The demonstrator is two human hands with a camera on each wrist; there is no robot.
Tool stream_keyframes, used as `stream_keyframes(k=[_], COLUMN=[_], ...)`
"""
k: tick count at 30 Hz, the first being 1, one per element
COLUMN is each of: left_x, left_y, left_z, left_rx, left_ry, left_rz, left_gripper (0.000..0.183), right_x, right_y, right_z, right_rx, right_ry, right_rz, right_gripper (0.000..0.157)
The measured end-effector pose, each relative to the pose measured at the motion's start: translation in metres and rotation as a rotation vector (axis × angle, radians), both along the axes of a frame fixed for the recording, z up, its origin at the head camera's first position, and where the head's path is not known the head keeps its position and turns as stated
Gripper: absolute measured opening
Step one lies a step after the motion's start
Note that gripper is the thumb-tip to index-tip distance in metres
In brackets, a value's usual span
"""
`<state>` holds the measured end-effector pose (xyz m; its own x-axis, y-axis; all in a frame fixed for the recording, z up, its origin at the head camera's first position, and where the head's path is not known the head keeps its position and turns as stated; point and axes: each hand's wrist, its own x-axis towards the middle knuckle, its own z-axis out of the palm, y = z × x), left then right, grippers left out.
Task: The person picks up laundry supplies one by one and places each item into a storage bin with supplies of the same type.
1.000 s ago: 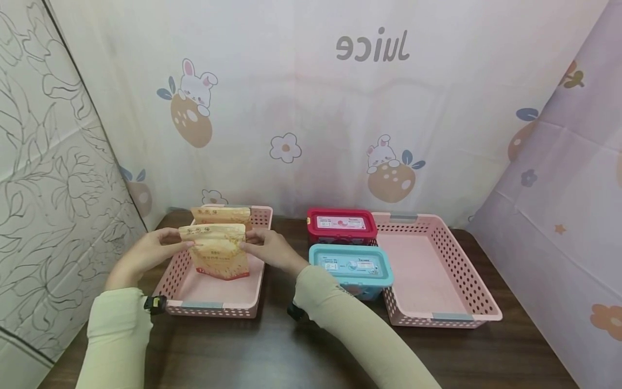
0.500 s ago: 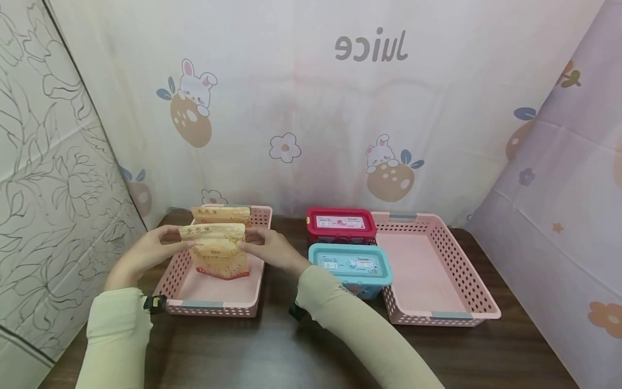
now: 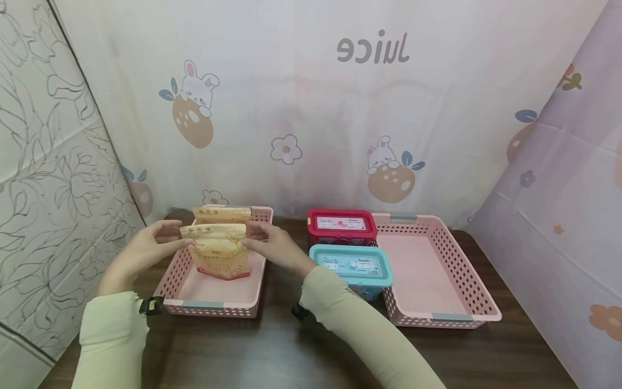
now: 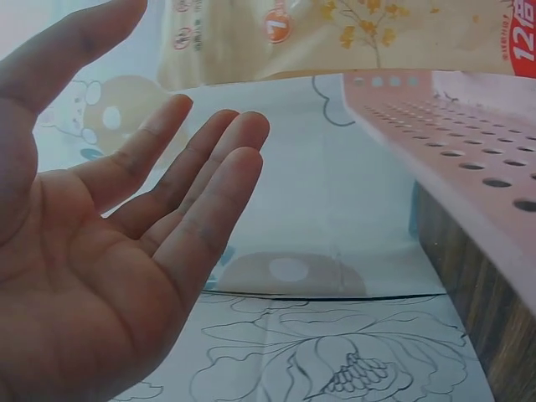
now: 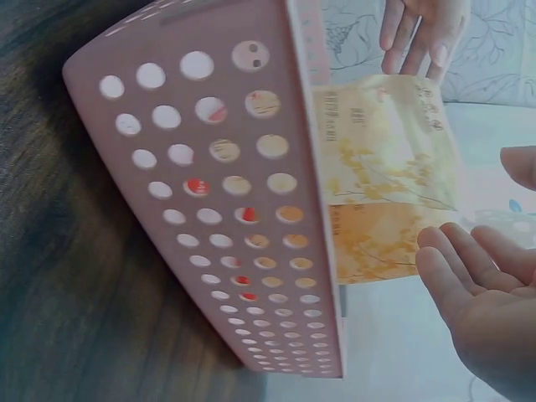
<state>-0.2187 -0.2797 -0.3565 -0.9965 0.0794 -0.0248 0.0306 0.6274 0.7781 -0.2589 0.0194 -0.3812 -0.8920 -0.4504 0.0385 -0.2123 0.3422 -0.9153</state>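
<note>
1. Front pouch (image 3: 221,256) stands roughly upright in the left basket (image 3: 216,292), left part of the desk (image 3: 233,351). Rear pouch (image 3: 222,214) is behind it, nearer the desk's back edge.
2. Main risk, my read: front pouch slumps or tips. Cause: soft film, nothing gripping it.
3. Also possible: a fingertip snags a side edge on the way out, twists the pouch or shoves it into the rear one. They stand close.
4. Right sleeve (image 3: 359,324) overlaps the blue tub (image 3: 351,265) in head view; a sweep toward the desk's right edge could bump it.
5. Grip: left hand (image 3: 143,248) spread, no pinch. Right hand (image 3: 279,248) loose, fingers extended, no pinch.
6. Front pouch sits between the hands: left fingers just beside its left edge, right thumb near its right edge. Thumb contact: can't tell, either side.
</note>
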Motion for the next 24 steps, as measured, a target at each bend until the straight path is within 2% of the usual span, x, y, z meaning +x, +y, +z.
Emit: stream_keyframes(k=[15,24], left_x=[0.017,0.022], left_y=[0.007,0.017], left_z=[0.016,0.024], left_rx=[-0.004,-0.001], left_ry=[0.108,0.125], left_rz=[0.012,-0.038], left_gripper=[0.083,0.078], right_x=[0.011,0.016], right_y=[0.016,0.028], right_z=[0.017,0.019], right_rx=[0.011,0.038], right_ry=[0.061,0.080], right_rz=[-0.013,-0.012], right_gripper=[0.062,0.065])
